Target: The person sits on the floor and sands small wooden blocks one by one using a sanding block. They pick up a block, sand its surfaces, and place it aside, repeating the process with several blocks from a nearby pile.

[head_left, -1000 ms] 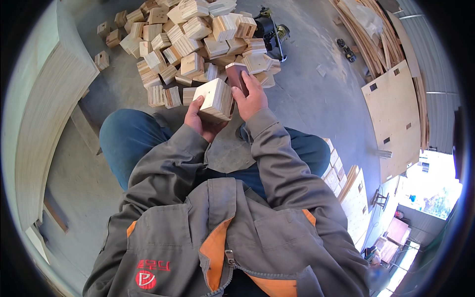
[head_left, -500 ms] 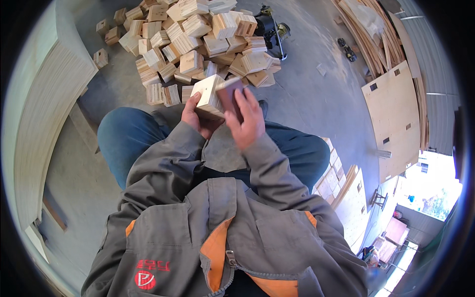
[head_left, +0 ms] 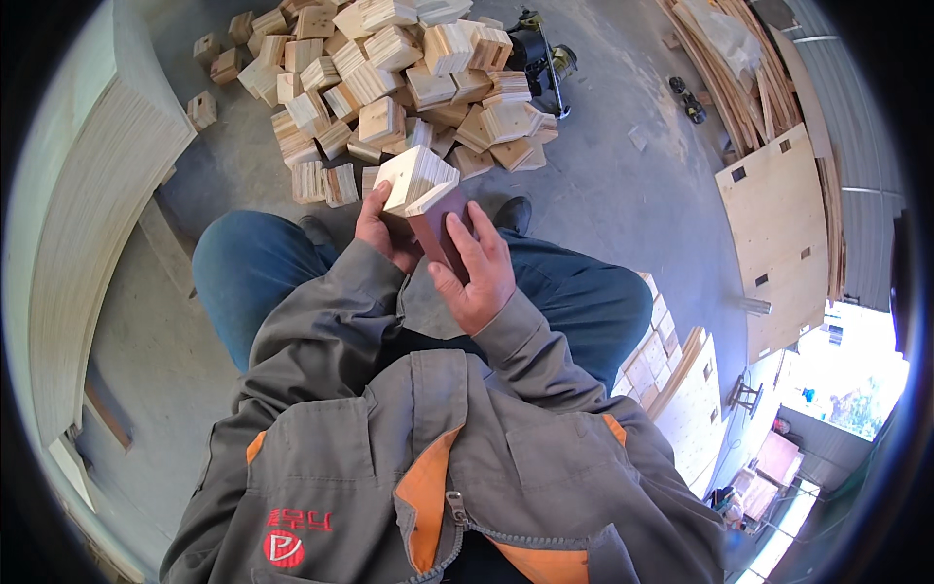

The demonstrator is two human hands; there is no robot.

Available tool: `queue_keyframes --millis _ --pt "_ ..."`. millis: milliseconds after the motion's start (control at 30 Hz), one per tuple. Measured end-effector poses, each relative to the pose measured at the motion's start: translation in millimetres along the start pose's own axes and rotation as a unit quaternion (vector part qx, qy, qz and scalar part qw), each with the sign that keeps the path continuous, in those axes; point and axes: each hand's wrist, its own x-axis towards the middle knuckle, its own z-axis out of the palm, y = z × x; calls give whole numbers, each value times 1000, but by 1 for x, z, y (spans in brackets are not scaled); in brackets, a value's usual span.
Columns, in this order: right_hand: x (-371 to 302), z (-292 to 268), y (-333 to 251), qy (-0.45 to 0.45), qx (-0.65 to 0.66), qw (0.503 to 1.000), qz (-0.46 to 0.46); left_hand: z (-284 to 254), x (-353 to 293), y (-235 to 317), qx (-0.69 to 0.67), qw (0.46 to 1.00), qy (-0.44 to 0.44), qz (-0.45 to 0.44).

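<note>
In front of my knees, a pale plywood block (head_left: 416,173) with layered edges is gripped by my left hand (head_left: 377,232), its fingers wrapped round the left side and underside. My right hand (head_left: 479,270) is closed on a sanding block (head_left: 438,230), a flat wooden piece with a reddish-brown face that looks like sandpaper. The sanding block lies against the near right side of the plywood block, tilted. It covers part of that side.
A heap of similar plywood blocks (head_left: 379,122) lies on the floor ahead, with a black metal-framed tool (head_left: 538,63) beside it. Stacked sheets (head_left: 107,214) stand at left. More blocks (head_left: 650,355) sit by my right knee, and plywood panels (head_left: 778,234) lean at right.
My right hand has drawn the sanding block toward me and slightly left along the plywood block's side. My left hand keeps its hold in nearly the same place.
</note>
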Motion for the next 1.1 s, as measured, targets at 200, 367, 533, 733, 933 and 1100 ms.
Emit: queue_keyframes --millis 200,367,533,733,933,1100 --pt "49 11 61 51 -31 997 44 18 -6 -7 18 1000 -2 -25" --pt "63 11 104 47 35 984 168 19 -12 -11 35 998 1 -49" --pt "22 0 34 5 -5 1000 1 9 -10 -6 26 1000 11 -13" --pt "9 9 21 11 3 1000 19 2 6 -4 21 999 23 -8" --pt "54 18 90 54 17 990 130 5 -2 -16 37 997 15 -71" --pt "29 10 59 56 3 993 106 9 -13 -14 65 997 27 -43"
